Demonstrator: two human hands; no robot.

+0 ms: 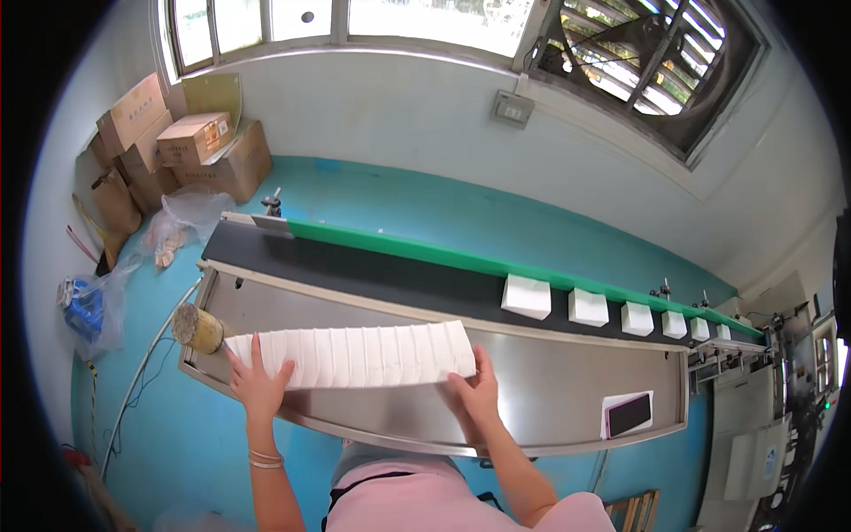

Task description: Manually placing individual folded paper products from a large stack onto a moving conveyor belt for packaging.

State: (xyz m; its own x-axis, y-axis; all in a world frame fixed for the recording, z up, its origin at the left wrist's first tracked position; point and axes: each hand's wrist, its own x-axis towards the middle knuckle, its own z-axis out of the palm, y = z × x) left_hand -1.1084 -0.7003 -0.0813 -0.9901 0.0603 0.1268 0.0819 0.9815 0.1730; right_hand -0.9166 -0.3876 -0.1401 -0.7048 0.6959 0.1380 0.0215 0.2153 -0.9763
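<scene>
Left hand (257, 387), fingers spread, and right hand (480, 390), thumb and fingers curled at the opposite end, grasp a long row of matte white blocks (355, 356) between them, below and left of the frame's centre, over the silvery metal tabletop (545, 381); whether it is lifted clear, I cannot tell. Its left end sits by the tan, rough-topped cylinder (198, 328) at centre left. If the inward squeeze slackens, middle blocks could sag or spill; a leftward swing could topple the cylinder
</scene>
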